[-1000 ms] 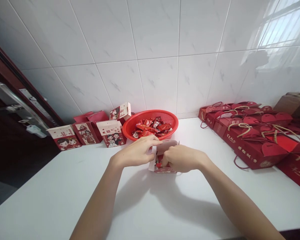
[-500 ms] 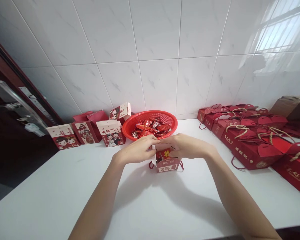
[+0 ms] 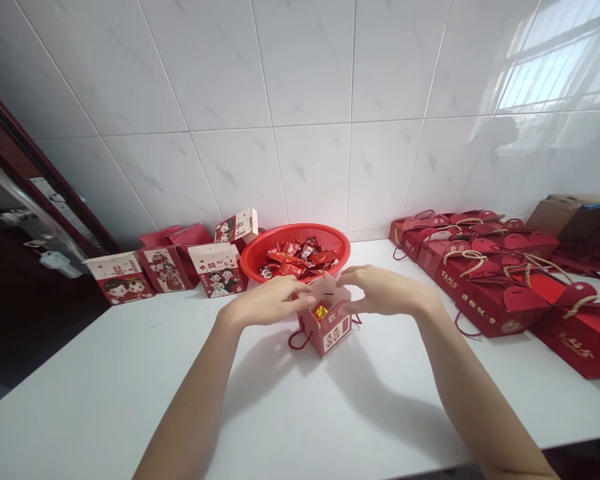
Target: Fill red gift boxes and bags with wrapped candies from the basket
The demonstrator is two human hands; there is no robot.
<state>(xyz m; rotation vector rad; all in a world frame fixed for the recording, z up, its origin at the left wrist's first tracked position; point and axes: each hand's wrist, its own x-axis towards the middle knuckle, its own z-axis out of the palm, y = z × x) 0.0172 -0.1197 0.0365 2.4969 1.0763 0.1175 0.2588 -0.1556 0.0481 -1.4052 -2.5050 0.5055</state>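
Note:
A small red-and-white candy box (image 3: 334, 339) stands upright on the white table, turned at an angle, its top flaps raised. Inside it a shiny gold and red wrapper (image 3: 321, 312) shows, and red cord handles hang at its sides. My left hand (image 3: 273, 301) holds the box's left upper edge, thumb toward the opening. On the right upper edge, my right hand (image 3: 380, 291) grips a flap between thumb and fingers; some fingertips are hidden behind the cardboard. Just behind the hands sits a red plastic basket (image 3: 253, 257) of red-wrapped candies (image 3: 305, 257).
Several small printed boxes (image 3: 217, 270) with couple cartoons stand at the back left. Larger red gift boxes (image 3: 485, 300) with rope handles fill the right side. A brown carton (image 3: 560, 220) lies behind them. A tiled wall (image 3: 310, 167) borders the table's back; a dark door (image 3: 10, 267) is at left.
The candy box has turned, showing a corner toward me. Its flaps now stand more upright and apart, and my fingers have shifted along the edges. The view has moved slightly.

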